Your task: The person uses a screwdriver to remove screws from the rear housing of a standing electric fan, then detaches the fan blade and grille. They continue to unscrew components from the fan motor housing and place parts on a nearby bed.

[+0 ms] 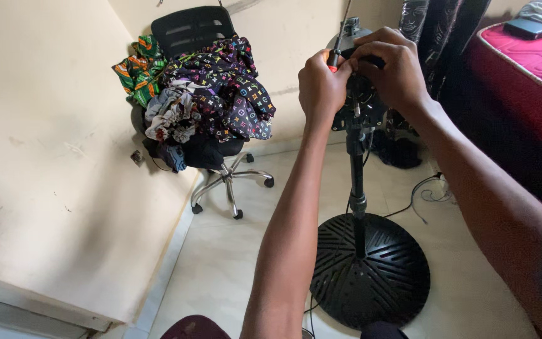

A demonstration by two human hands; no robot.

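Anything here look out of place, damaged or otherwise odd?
Yes. The standing fan has no blades or guard: only its bare motor head sits on the pole above the round base, with both hands on it. The office chair is buried under heaped clothes.

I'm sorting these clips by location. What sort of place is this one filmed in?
Most likely a bedroom in a home: a bed with a pink mattress stands at the right, an office chair is heaped with clothes, and dark curtains hang by the cream wall.
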